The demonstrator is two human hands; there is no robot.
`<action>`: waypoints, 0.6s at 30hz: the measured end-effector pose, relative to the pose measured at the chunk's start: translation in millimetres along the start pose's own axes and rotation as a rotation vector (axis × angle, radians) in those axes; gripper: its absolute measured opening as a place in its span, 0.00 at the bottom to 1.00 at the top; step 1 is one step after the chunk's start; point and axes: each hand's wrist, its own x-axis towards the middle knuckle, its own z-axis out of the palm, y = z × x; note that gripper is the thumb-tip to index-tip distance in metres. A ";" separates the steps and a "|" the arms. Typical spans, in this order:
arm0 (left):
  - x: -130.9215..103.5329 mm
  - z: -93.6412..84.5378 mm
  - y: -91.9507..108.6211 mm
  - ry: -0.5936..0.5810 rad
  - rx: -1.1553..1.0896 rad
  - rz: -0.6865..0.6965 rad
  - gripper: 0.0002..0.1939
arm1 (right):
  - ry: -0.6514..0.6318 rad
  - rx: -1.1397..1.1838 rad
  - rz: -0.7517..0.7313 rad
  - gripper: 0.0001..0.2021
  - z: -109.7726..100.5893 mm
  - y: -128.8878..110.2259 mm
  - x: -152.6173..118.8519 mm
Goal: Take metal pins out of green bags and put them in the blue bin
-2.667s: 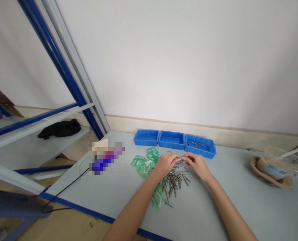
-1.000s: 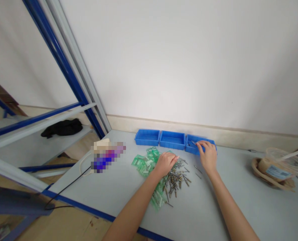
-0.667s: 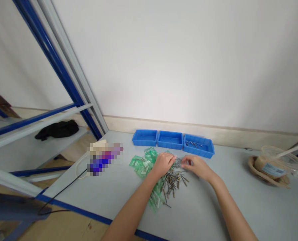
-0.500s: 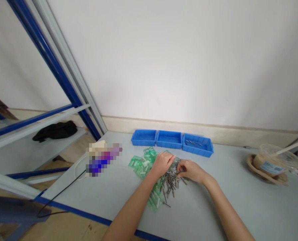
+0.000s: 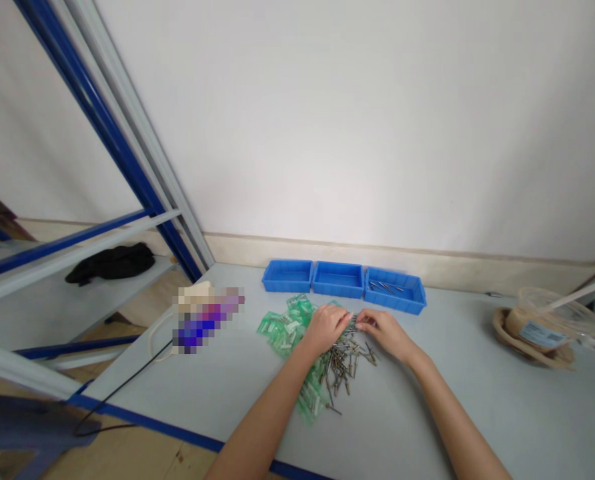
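Observation:
A loose pile of slim metal pins, some with brass-coloured ends, lies on the grey table. Small green plastic packets are spread along its left side. My left hand rests over the pile's upper left, fingers bent and together; whatever they hold is hidden. Facing it, my right hand is at the pile's upper right edge, with thumb and fingertips pinched close to the left fingertips. What the right fingers grip is too small to make out.
Behind the pile stand a left blue bin, a middle blue bin and a right blue bin holding several pins. At right, a plastic tub sits in a brown tray. A blurred item lies at left, beside a blue-and-grey frame.
My right hand has shifted up and away from the pile's right side, toward its upper edge, uncovering pins there. My left hand has barely moved.

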 end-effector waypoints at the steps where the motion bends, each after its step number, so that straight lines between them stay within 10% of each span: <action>1: -0.4 -0.3 0.5 -0.003 -0.016 0.016 0.14 | 0.021 0.022 0.006 0.10 0.1 0.1 0.5; 18: -3.7 3.2 2.2 0.010 0.109 0.199 0.09 | 0.053 0.527 0.061 0.17 13.3 8.6 5.4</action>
